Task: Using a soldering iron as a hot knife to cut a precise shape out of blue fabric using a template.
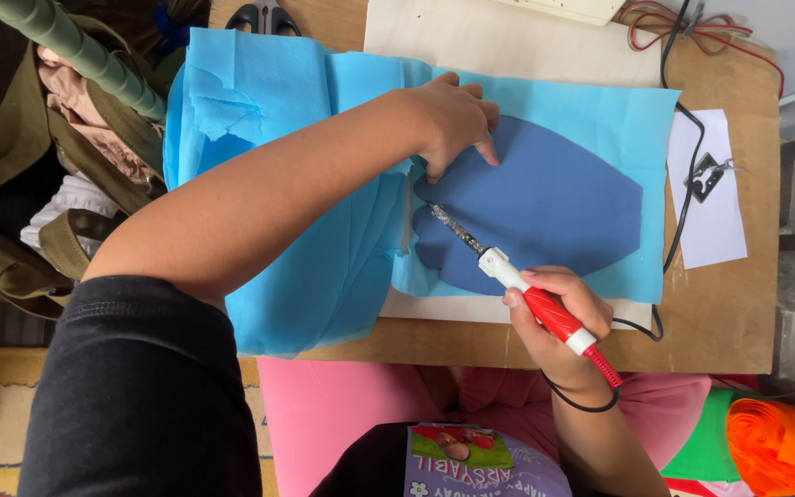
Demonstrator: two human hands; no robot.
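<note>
Wooden table carries light blue fabric under a dark blue template. Left hand presses flat on the template, grip open; right hand grip closed around the red-handled soldering iron, tip at the template edge.

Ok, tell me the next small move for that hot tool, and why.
Probably draw the red-handled hot tool a little further along the edge of the dark blue template. Its metal tip rests at the template's left edge, the right hand holds the handle, and the left hand presses the template flat on the light blue fabric.
</note>
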